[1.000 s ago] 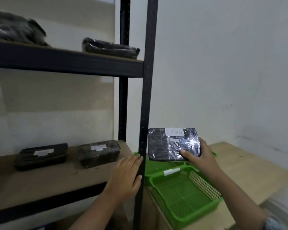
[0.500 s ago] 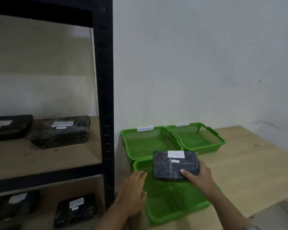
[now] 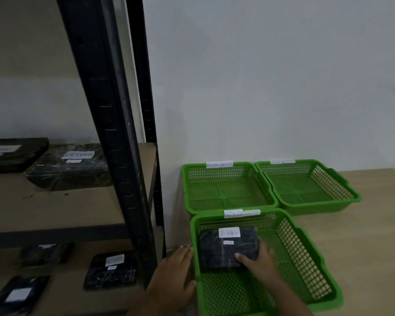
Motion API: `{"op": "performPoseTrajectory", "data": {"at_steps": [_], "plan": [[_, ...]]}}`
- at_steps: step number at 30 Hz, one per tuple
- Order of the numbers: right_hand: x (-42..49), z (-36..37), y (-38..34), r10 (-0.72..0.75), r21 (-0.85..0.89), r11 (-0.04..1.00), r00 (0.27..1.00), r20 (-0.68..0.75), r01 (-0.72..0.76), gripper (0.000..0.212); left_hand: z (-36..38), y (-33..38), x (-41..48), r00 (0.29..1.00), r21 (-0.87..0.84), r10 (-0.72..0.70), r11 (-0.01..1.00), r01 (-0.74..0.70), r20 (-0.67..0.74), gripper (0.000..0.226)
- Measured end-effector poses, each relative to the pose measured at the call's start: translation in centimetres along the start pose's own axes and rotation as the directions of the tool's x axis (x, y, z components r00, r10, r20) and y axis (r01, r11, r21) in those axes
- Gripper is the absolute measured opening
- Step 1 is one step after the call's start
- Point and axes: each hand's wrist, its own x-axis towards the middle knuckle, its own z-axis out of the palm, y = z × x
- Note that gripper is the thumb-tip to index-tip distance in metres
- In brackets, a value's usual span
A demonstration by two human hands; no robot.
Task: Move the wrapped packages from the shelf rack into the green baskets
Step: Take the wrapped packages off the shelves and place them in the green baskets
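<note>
Package [image 3: 228, 247] inside the near green basket [image 3: 306, 254], gripped by the right hand [image 3: 259, 262].
Left hand [image 3: 176, 272], fingers spread, touches that basket's left wall; two baskets [image 3: 228, 188] behind it hold nothing.

Two bare hands and forearms come up from the bottom edge of the view. The left hand [image 3: 175, 273] shows its back, with fingers lying close together and short, pale nails at the tips. The right hand [image 3: 259, 262] is bare too, its thumb nail short. No sleeve, glove, ring or band covers either forearm as far as the view reaches
</note>
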Motion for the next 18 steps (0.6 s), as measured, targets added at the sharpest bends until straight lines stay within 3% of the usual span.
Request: {"op": "performPoseTrajectory", "data": {"at_steps": [11,18], "plan": [[0.9,1.4,-0.9,-0.076,-0.335,0.941,0.994,-0.078,0.045,0.079,-0.2,0.7,-0.2,0.998,0.051,-0.035,0.998,0.037,-0.043,0.077],[-0.9,1.0,-1.3,-0.187,-0.399,0.912,0.961,-0.202,0.094,0.076,-1.8,2.4,-1.6,0.993,0.057,0.017,0.998,-0.010,-0.118,0.074]]}}
